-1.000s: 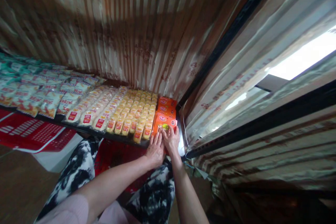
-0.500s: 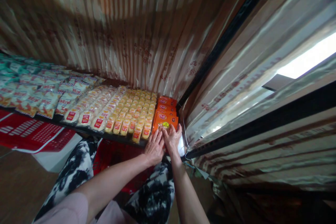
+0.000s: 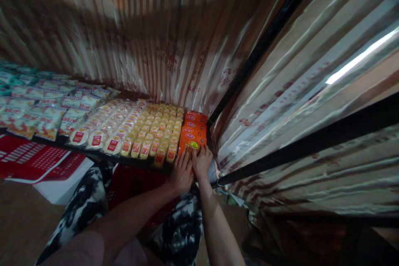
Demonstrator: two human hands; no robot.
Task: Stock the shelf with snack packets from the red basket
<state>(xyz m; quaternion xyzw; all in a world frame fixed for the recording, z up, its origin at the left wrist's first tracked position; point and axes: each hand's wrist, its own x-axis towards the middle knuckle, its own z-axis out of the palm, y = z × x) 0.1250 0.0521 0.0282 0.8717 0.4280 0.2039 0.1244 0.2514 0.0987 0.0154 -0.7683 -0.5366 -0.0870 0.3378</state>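
A row of overlapping orange snack packets [image 3: 190, 136] lies at the right end of the shelf, with a yellow round mark on the front one. My left hand [image 3: 182, 173] rests on the near end of that front packet, fingers stretched out flat. Right beside it, my right hand [image 3: 202, 161] lies on the same packet's near right corner, fingers extended. Both palms hide the packet's near edge. Just left of my hands stand rows of small yellow-wrapped cakes [image 3: 158, 131].
Farther left are rows of pale wrapped rounds [image 3: 112, 145], white-and-blue snack bags [image 3: 48, 118] and green bags [image 3: 23, 75]. Red baskets [image 3: 46, 164] sit below the shelf. A black post [image 3: 246, 75] and black rail [image 3: 280, 149] bound the right corner, with striped sheeting [image 3: 149, 25] behind.
My right hand has come down flatter onto the front orange packet, its fingers less raised. The packets lie closer together in line. The view has shifted slightly and grown darker.
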